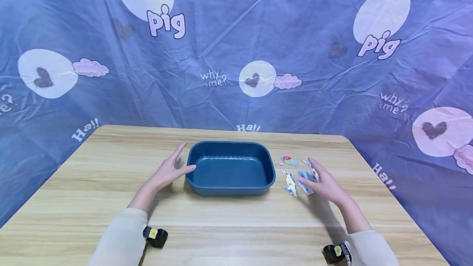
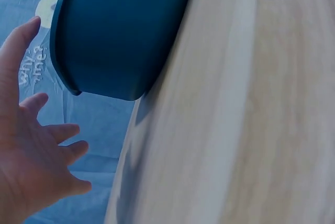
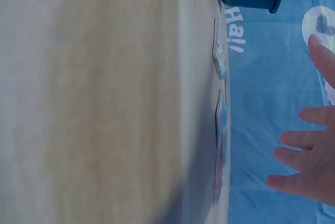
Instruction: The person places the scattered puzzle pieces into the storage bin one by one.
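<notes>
A dark blue rectangular tub (image 1: 230,192) with rounded corners stands on the wooden table, its inside bare. Beside its left end is my left hand (image 1: 171,172), fingers spread and thumb pointing over the rim; the left wrist view shows nothing in the palm. To the tub's right lie several flat, colourful cut-out pieces (image 1: 290,183), one of them red and green (image 1: 290,161). My right hand (image 1: 325,182) hovers above the rightmost pieces, fingers apart and holding nothing, and partly covers them in the head view. In the right wrist view the pieces (image 3: 220,51) appear edge-on.
The light wooden table (image 1: 221,233) extends around both arms. Behind it and along its sides hangs a blue printed cloth (image 1: 221,106). A small black camera sits on each wrist, such as the left one (image 1: 157,237).
</notes>
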`<control>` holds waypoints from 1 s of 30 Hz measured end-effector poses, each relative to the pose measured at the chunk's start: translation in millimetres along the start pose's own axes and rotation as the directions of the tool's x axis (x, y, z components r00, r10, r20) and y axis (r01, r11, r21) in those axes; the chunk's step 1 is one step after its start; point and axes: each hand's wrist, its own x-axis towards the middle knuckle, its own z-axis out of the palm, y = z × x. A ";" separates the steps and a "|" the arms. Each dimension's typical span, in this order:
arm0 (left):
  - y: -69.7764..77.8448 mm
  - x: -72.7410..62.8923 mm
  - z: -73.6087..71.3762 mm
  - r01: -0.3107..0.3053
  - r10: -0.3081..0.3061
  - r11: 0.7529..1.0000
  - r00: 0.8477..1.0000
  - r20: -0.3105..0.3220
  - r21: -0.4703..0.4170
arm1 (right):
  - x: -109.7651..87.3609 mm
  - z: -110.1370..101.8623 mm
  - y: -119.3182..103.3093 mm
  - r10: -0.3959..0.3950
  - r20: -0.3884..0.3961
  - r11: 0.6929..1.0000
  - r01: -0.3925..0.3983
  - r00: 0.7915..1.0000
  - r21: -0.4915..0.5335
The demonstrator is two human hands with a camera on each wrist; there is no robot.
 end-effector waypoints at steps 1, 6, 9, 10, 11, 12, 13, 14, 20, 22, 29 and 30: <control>-1.3 0.6 0.4 0.002 -0.002 1.000 1.000 0.006 -0.022 | -0.6 0.0 1.7 0.008 0.001 1.000 -0.008 1.000 0.008; -6.5 2.8 3.5 -0.009 0.012 0.994 1.000 0.027 -0.111 | -3.2 -0.3 11.8 0.030 -0.007 0.999 -0.029 1.000 0.028; -10.0 3.4 5.6 -0.017 0.023 0.989 0.999 0.037 -0.146 | -5.3 -0.1 18.8 0.038 -0.011 0.999 -0.038 0.999 0.020; -11.3 3.2 6.2 -0.014 0.021 0.988 0.999 0.039 -0.154 | -6.1 0.1 20.9 0.039 -0.012 0.999 -0.039 0.999 0.020; -12.7 3.1 6.7 -0.013 0.020 0.987 0.999 0.042 -0.160 | -6.9 0.3 22.8 0.042 -0.011 0.999 -0.042 0.999 0.021; -13.8 2.7 7.1 -0.012 0.020 0.986 0.999 0.044 -0.167 | -7.7 0.5 24.4 0.043 -0.013 0.999 -0.043 0.999 0.018; -14.7 2.3 7.2 -0.012 0.020 0.985 0.999 0.048 -0.173 | -8.5 0.8 26.1 0.043 -0.013 0.999 -0.043 0.999 0.016; -15.6 1.8 7.4 -0.011 0.020 0.984 0.999 0.050 -0.177 | -9.3 1.0 27.3 0.042 -0.016 0.999 -0.042 0.999 0.014; -19.0 0.3 8.4 -0.008 0.021 0.979 0.998 0.065 -0.202 | -13.1 2.8 33.3 0.045 -0.038 0.999 -0.045 0.998 -0.002; -19.9 0.1 8.2 -0.003 0.019 0.978 0.997 0.074 -0.209 | -13.9 4.2 35.5 0.044 -0.046 0.999 -0.044 0.998 -0.010; -22.9 1.5 8.5 0.014 0.006 0.977 0.996 0.093 -0.213 | -16.9 11.1 41.9 0.052 -0.065 0.998 -0.053 0.997 -0.021; -22.9 1.6 8.6 0.018 0.002 0.977 0.996 0.095 -0.214 | -17.1 11.9 42.2 0.052 -0.069 0.998 -0.054 0.996 -0.020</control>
